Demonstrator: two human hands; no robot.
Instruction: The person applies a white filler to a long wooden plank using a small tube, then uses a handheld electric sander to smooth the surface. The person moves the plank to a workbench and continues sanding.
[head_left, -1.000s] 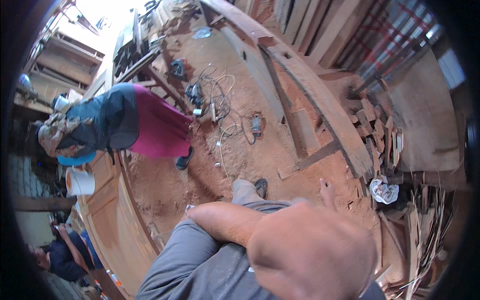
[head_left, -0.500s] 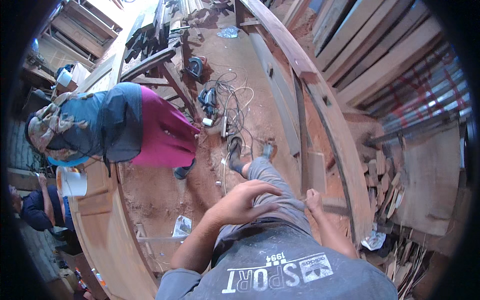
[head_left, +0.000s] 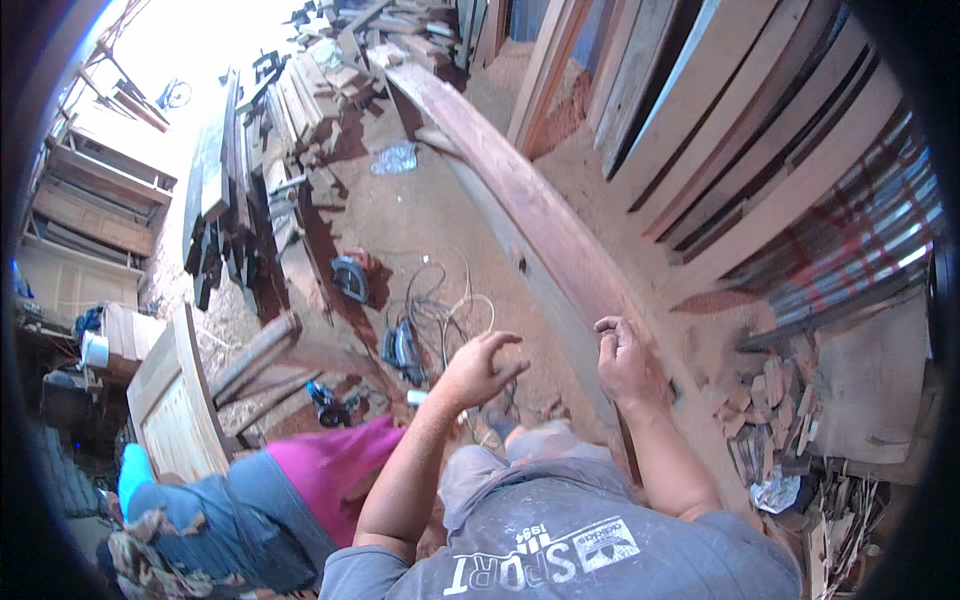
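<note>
Since half a second ago: both hands have come forward, off the lap and the thigh; the co-worker (head_left: 265, 505) now sits lower in view; the right hand (head_left: 622, 362) now shows against the beam (head_left: 562, 228).

Head view. Beam runs lengthwise from the upper middle, down past the right hand to the lower right. Right hand shows over its near part; whether it touches or hovers, cannot tell. Left hand (head_left: 474, 372) stands off to the left of the beam, well apart from it, over the floor beside the cables (head_left: 432, 300).

Poses: left forearm slants up and inward, hand turned toward the right, thumb and fingers spread apart, nothing seen in the grip. Right forearm angles up and leftward, fingers curled in; whether they close on anything, cannot tell. Hands well apart from each other.

Ahead of the left hand: a blue tool (head_left: 402, 350), a saw (head_left: 350, 275) farther up.

Containers: white tub (head_left: 95, 349) at far left, contents too small to read. White bag (head_left: 777, 493), crumpled, just below the offcuts (head_left: 768, 400); cannot tell whether it holds anything. Clear plastic (head_left: 394, 158) lies on the floor, left of the beam.
</note>
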